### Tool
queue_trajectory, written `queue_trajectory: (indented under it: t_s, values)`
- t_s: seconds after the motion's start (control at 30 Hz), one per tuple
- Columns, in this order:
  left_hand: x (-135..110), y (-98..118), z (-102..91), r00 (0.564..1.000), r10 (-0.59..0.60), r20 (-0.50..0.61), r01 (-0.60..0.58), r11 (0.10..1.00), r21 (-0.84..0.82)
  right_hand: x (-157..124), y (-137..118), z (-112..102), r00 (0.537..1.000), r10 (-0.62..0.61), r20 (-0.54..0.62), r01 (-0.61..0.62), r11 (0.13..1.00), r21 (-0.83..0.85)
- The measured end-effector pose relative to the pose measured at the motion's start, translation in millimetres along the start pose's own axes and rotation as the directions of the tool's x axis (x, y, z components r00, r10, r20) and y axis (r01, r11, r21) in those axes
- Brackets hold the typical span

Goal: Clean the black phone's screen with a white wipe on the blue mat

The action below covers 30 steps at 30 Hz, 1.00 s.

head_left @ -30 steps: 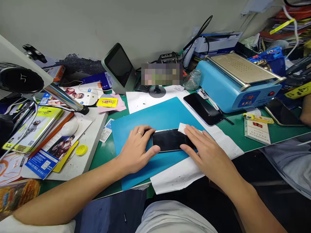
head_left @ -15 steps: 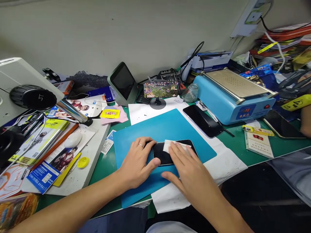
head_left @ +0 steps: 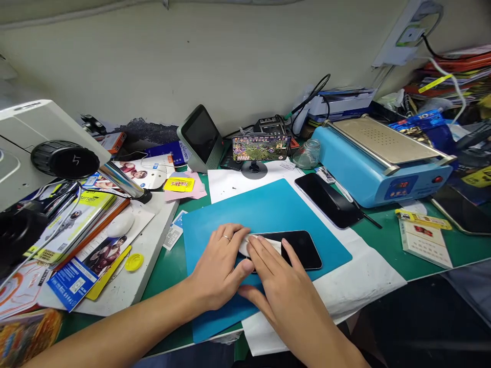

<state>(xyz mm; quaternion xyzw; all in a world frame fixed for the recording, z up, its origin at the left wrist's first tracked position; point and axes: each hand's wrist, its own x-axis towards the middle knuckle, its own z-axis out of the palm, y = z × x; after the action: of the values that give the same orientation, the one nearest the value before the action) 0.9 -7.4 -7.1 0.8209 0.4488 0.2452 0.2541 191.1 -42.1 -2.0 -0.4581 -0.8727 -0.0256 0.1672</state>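
A black phone (head_left: 301,248) lies screen up on a blue mat (head_left: 261,214). My left hand (head_left: 217,263) rests flat on the mat and grips the phone's left end between thumb and fingers. My right hand (head_left: 278,278) lies with fingers stretched over the phone's left half, pressing a small white wipe (head_left: 255,244) onto the screen. The wipe shows only past my fingertips.
A second black phone (head_left: 328,199) lies right of the mat, beside a blue heating machine (head_left: 378,156). Behind the mat stand a phone on a stand (head_left: 261,148) showing a game and a grey speaker (head_left: 201,138). Booklets and a lamp arm (head_left: 118,179) crowd the left.
My right hand slid the white wipe leftward across the phone screen, from its right end to its left end. My left hand kept holding the phone's left end.
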Motion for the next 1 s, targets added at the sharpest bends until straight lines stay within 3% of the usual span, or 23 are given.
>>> queue_trajectory:
  t_s: [0.13,0.37,0.6,0.8,1.0]
  values:
    - [0,0,0.3,0.999,-0.03,-0.019,0.029,0.998,-0.054,11,2,5,1.0,-0.006,0.018,0.006,1.0,0.003]
    - [0,-1,-0.5,1.0,-0.008,0.0,0.008,0.998,-0.056,-11,-11,-2,0.999,-0.035,-0.028,0.034,0.999,-0.035]
    - [0,1,-0.3,1.0,-0.018,-0.005,0.018,0.999,-0.043,9,-1,4,1.0,-0.016,0.026,0.016,1.0,-0.001]
    - [3,2,-0.8,1.0,0.008,0.0,-0.008,1.0,-0.003,-16,-7,2,0.995,-0.059,-0.077,0.057,0.998,-0.038]
    - [3,2,-1.6,1.0,0.006,-0.001,-0.006,1.0,-0.018,2,2,0,0.999,-0.022,0.037,0.021,0.999,0.03]
